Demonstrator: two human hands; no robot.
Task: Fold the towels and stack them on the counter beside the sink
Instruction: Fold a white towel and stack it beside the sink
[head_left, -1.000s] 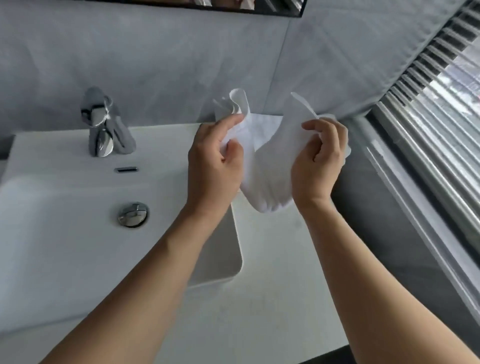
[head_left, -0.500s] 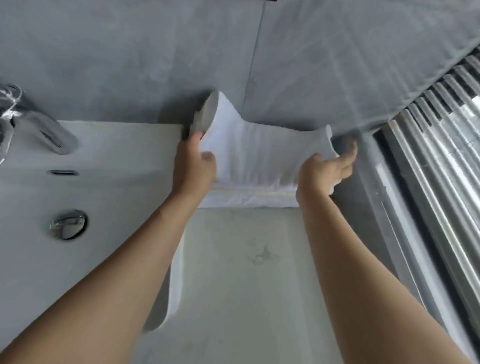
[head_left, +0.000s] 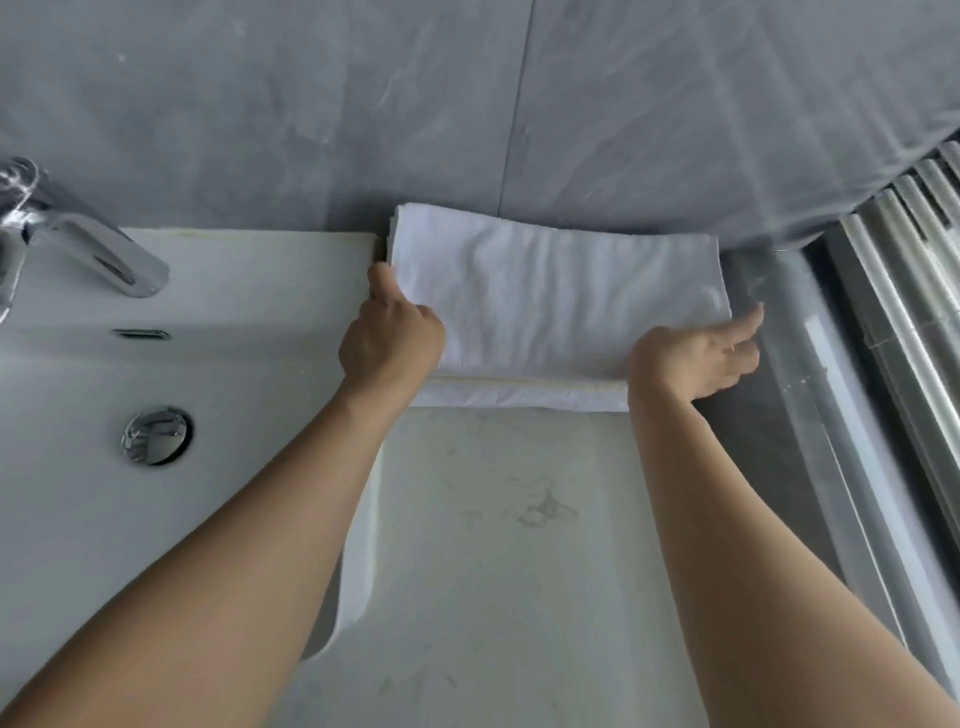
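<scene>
A folded white towel (head_left: 556, 291) lies flat on top of another folded white towel (head_left: 519, 397), whose edge shows beneath along the near side. The stack sits on the pale counter (head_left: 498, 545) against the grey wall, right of the sink (head_left: 171, 374). My left hand (head_left: 392, 340) rests on the top towel's near left corner, fingers curled on the cloth with the thumb along its left edge. At the near right corner my right hand (head_left: 701, 356) lies with fingers stretched out and apart, touching the towel's edge.
A chrome tap (head_left: 78, 244) stands at the back left of the sink, with the drain plug (head_left: 156, 435) in the basin. A grey window ledge (head_left: 810, 415) and blinds (head_left: 914, 291) run along the right of the counter.
The towel was held up in the air between both hands; it was lowered and now lies flat on the towel below. My right hand has opened.
</scene>
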